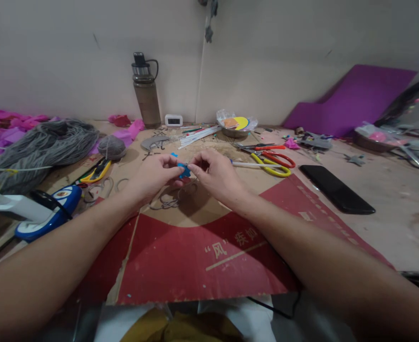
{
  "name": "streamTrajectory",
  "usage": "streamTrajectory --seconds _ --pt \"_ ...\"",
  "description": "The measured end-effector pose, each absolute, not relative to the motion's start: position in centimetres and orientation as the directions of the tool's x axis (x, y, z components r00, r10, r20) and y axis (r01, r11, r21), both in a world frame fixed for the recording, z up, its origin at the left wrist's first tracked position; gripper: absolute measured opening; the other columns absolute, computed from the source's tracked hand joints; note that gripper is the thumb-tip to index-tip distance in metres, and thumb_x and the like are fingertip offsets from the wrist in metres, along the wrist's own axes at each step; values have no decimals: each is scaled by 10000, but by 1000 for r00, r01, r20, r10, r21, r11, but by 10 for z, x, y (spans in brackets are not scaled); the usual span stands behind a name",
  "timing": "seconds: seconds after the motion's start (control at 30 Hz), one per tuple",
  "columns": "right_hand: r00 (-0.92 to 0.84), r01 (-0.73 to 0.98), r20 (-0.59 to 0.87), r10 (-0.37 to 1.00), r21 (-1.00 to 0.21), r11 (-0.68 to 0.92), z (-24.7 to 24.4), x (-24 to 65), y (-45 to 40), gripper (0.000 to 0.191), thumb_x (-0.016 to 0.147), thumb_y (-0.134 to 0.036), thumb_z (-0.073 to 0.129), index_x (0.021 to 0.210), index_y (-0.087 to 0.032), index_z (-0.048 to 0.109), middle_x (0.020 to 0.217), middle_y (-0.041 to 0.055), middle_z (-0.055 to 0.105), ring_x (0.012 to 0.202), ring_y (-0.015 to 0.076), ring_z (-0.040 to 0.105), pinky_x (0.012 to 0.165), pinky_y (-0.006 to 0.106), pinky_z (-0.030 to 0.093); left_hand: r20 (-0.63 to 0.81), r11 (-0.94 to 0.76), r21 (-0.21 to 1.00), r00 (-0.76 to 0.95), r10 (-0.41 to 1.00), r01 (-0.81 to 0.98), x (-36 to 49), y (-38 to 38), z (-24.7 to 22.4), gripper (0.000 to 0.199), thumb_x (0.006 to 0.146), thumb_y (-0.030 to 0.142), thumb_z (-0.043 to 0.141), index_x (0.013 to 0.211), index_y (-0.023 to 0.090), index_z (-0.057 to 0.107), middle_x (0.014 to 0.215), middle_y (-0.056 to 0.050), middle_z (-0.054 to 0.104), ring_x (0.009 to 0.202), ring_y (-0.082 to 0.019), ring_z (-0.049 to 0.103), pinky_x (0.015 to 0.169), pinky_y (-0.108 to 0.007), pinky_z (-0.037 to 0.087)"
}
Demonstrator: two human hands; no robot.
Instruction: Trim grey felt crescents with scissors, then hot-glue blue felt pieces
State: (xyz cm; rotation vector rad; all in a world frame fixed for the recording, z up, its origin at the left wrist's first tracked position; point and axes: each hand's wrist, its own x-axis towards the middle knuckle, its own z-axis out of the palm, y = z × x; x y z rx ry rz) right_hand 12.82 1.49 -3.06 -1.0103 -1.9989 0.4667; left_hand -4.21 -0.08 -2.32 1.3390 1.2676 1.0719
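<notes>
Between both hands, over the cardboard sheet (181, 266), is a small blue cut-out piece (184, 171) with a wavy edge. My left hand (159, 172) pinches it from the left, thumb on top. My right hand (211, 172) is closed at its right side, thumb and forefinger together; whether they grip the blue piece or something thin beside it is hidden. Grey yarn loops (166, 202) lie on the cardboard just below the hands. A white stick (255, 164) reaches out to the right behind my right hand.
Scissors with yellow handles (271, 166) and red handles (283, 159) lie right of my hands, near a black phone (337, 189). Grey yarn (49, 149), a yarn ball (112, 147) and yellow-handled snips (97, 171) are left. A bottle (147, 97) and a bowl (236, 133) stand behind.
</notes>
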Motion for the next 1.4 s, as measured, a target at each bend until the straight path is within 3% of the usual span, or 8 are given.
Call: streamTrajectory --seconds 0.37,0.7,0.87,1.1,1.23,1.4 --pt "-310 501 498 810 -638 584 -30 129 16 119 857 -245 604 752 -190 589 746 3 590 709 137 498 660 286 361 -49 36 984 67 997 176 -37 -8 -15 142 737 249 710 786 143 628 661 -26 670 564 -123 634 550 -238 517" --pt "-318 491 492 810 -646 585 -29 129 15 124 856 -263 598 751 -197 589 747 7 602 697 140 498 657 291 366 151 -127 873 -12 988 470 -40 -10 -8 63 694 215 708 658 177 672 615 25 617 549 -95 497 563 -217 393" --pt "-310 498 487 817 -649 576 -28 128 14 131 851 -251 599 733 -194 583 737 7 600 701 141 505 658 289 371 114 -105 887 6 993 451 -40 -10 -11 68 708 241 701 708 178 676 537 43 561 474 -84 436 504 -215 353" --pt "-328 497 481 813 -644 581 -30 128 14 122 838 -229 599 723 -188 596 726 5 609 691 135 516 657 289 370 80 -83 937 23 997 339 -41 -9 -14 97 719 247 696 749 166 652 561 21 598 480 -90 511 480 -207 382" --pt "-319 505 498 806 -630 589 -30 128 13 113 843 -234 600 738 -195 596 743 8 606 708 141 511 664 291 372 35 -33 932 0 999 360 -39 -11 -11 113 745 262 687 783 163 647 547 0 625 449 -96 523 449 -205 381" --pt "-341 506 526 779 -596 624 -30 128 12 97 849 -222 592 755 -198 593 763 14 599 714 143 502 669 296 370 69 -68 943 7 998 325 -37 -11 -10 84 750 209 684 781 149 634 560 -6 640 458 -94 553 477 -207 438"
